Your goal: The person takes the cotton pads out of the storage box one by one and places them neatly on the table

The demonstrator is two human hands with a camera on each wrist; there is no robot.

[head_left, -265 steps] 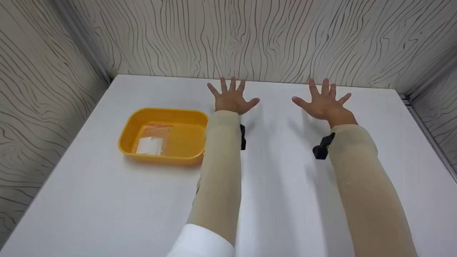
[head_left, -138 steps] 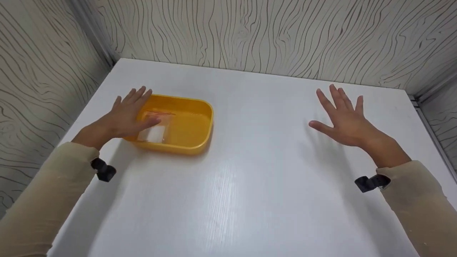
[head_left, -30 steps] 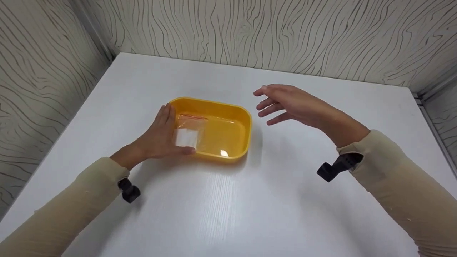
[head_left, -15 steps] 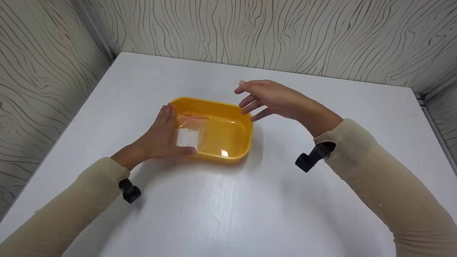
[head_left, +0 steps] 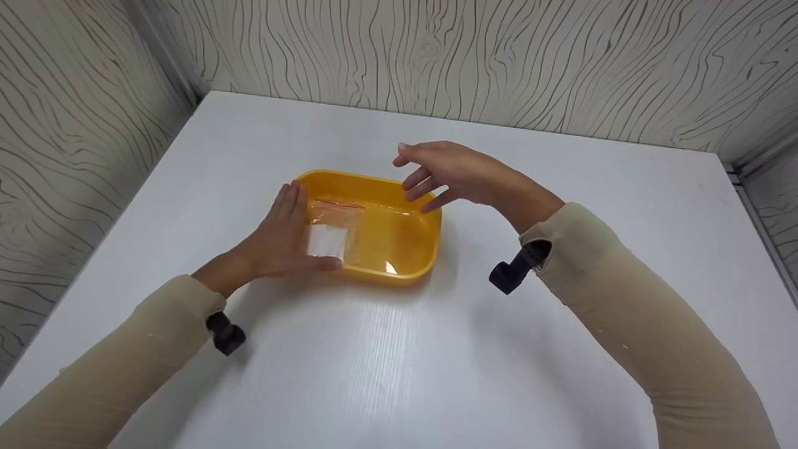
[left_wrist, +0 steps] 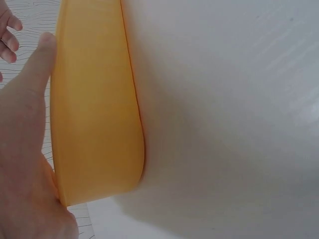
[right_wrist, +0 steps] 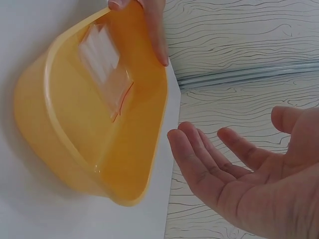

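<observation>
A yellow plastic tray [head_left: 399,277] sits on the white table. My left hand [head_left: 274,240] grips its left end, the thumb along the front rim and the fingers at the back left corner. In the left wrist view the thumb lies at the rim of the tray [left_wrist: 94,114]. Inside, at the left, rests a clear zip bag [head_left: 340,215] with a red seal line and white pieces in its lower part. My right hand [head_left: 446,168] hovers over the back right corner, fingers loosely bent, holding nothing. The right wrist view shows that hand [right_wrist: 249,184] beside the tray.
The white table [head_left: 374,374] runs back to a wood-grain patterned wall [head_left: 436,56]. A second patterned wall [head_left: 75,125] stands at the left, with a metal strip in the corner. Black wrist cameras [head_left: 517,267] hang below both sleeve cuffs.
Since the earliest frames the tray has shifted right with my left hand at its end. In the last second my right hand has moved left over the tray; the left hand stays put.
</observation>
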